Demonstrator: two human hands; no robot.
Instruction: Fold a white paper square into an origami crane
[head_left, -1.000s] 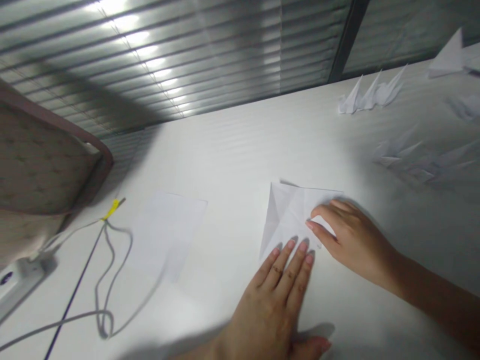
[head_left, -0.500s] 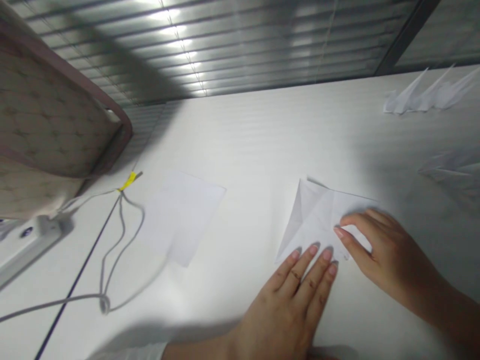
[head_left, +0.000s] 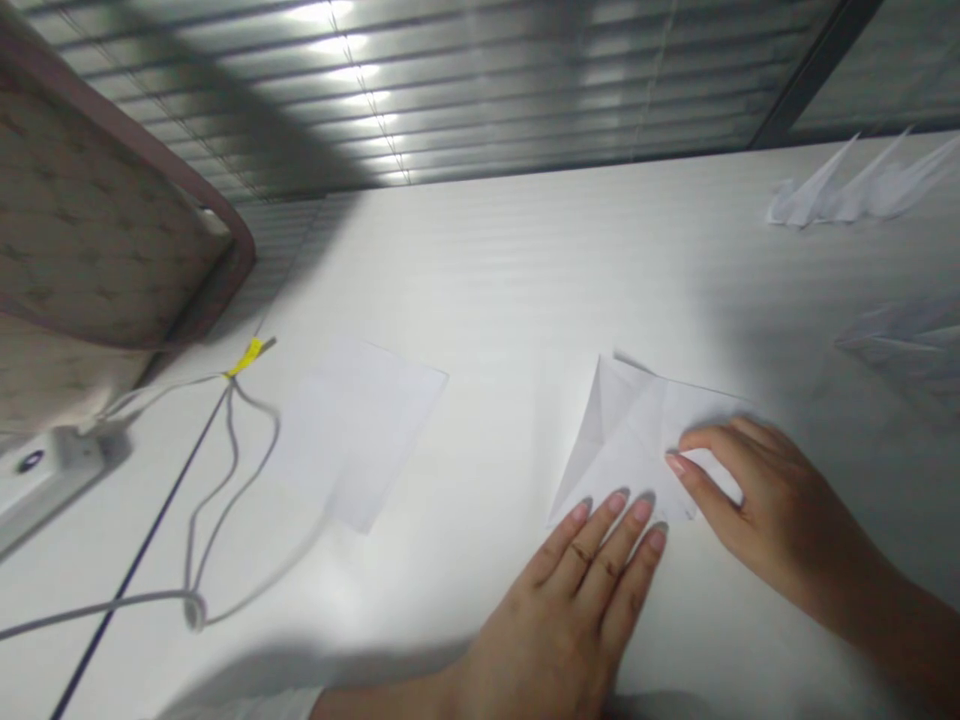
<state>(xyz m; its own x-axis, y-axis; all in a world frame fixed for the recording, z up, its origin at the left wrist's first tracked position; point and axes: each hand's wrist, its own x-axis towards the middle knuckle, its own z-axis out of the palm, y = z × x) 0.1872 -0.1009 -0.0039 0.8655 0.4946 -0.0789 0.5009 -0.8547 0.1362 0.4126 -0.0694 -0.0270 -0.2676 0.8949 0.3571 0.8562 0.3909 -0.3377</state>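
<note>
So the creased white paper is lying on the white table, right of centre and toward the near side. Left hand is palm down with the fingers laid out flat, slightly spread, tips on the paper's near edge. Right hand is curled over the paper's right part, thumb and forefinger tips almost meeting on it — can't tell if they're actually pinching a fold. Over to the left there's a plain sheet, with a grey cable next to it — yellow tie at its far end. Pointy folded paper pieces sit far right.
</note>
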